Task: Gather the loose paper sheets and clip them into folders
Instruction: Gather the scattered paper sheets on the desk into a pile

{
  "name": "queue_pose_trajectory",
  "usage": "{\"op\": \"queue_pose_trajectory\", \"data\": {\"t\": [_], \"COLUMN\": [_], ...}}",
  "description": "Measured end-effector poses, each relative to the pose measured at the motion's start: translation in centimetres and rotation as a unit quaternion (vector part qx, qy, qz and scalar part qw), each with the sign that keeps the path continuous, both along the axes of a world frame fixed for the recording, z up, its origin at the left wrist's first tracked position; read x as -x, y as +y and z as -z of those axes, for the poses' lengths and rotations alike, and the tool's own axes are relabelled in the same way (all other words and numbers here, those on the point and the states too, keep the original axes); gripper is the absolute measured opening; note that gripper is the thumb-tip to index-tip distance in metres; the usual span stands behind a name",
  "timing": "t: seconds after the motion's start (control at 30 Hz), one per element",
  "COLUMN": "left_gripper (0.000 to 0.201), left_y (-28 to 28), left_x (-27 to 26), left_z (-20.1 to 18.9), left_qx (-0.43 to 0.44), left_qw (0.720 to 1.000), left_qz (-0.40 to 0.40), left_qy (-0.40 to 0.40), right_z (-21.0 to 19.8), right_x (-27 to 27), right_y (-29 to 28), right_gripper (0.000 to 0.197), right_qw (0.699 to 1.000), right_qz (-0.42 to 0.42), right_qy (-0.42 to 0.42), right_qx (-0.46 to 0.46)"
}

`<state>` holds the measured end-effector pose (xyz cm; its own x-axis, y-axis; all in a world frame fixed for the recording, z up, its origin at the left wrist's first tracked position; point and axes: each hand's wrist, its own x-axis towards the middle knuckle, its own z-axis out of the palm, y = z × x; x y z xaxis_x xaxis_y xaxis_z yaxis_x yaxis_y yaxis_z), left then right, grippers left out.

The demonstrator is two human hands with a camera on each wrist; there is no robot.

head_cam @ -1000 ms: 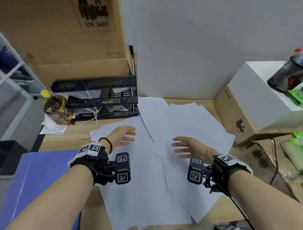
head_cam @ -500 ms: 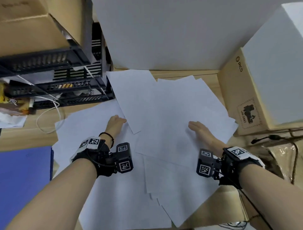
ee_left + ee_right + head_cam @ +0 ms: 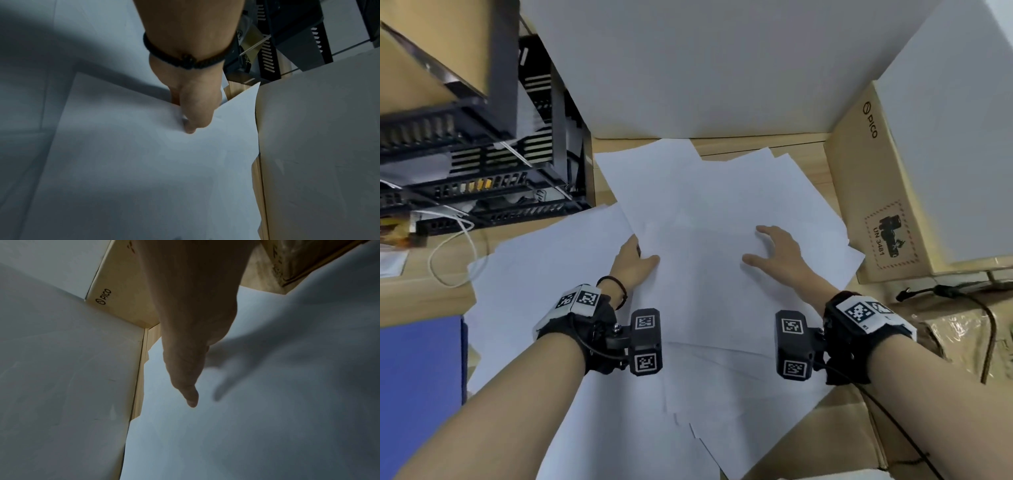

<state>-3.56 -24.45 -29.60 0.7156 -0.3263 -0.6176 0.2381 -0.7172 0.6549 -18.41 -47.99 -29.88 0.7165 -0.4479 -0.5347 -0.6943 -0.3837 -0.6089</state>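
1. Loose paper sheets (image 3: 709,212) overlap across the desk (image 3: 424,291), spread from its centre toward six o'clock.
2. Your left hand (image 3: 635,262) pinches a sheet's edge at nine o'clock.
3. Your right hand (image 3: 777,253) rests spread flat at three o'clock.

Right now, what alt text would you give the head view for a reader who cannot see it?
Two bare hands work a spread of loose white paper sheets on a wooden desk: the left hand pinches a sheet's edge, the right hand lies open on top. A black tray rack stands left, a cardboard box right.
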Motion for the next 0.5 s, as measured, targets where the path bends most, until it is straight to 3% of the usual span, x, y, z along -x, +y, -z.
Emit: {"op": "queue_pose_trajectory", "data": {"t": [0.1, 0.17, 0.27, 0.5], "left_gripper": [0.024, 0.007, 0.038, 0.050], "left_y": [1.6, 2.9, 5.5, 12.6], "left_x": [0.7, 1.4, 2.4, 4.6], "left_z": [-0.7, -1.2, -1.2, -1.0], "left_qx": [0.016, -0.003, -0.044, -0.033], "left_qw": [0.999, 0.999, 0.999, 0.997], "left_qz": [0.033, 0.036, 0.022, -0.061], "left_qy": [0.008, 0.001, -0.004, 0.045], "right_z": [1.0, 1.5, 1.3, 1.1], "right_x": [0.1, 0.2, 0.2, 1.6], "right_y": [0.0, 1.1, 3.7, 10.9], "right_gripper": [0.089, 0.095, 0.096, 0.100], "right_qw": [0.999, 0.996, 0.991, 0.967], "right_qz": [-0.012, -0.052, -0.089, -0.192], "right_qy": [0.038, 0.068, 0.079, 0.101], "right_qx": [0.008, 0.027, 0.063, 0.133]}}
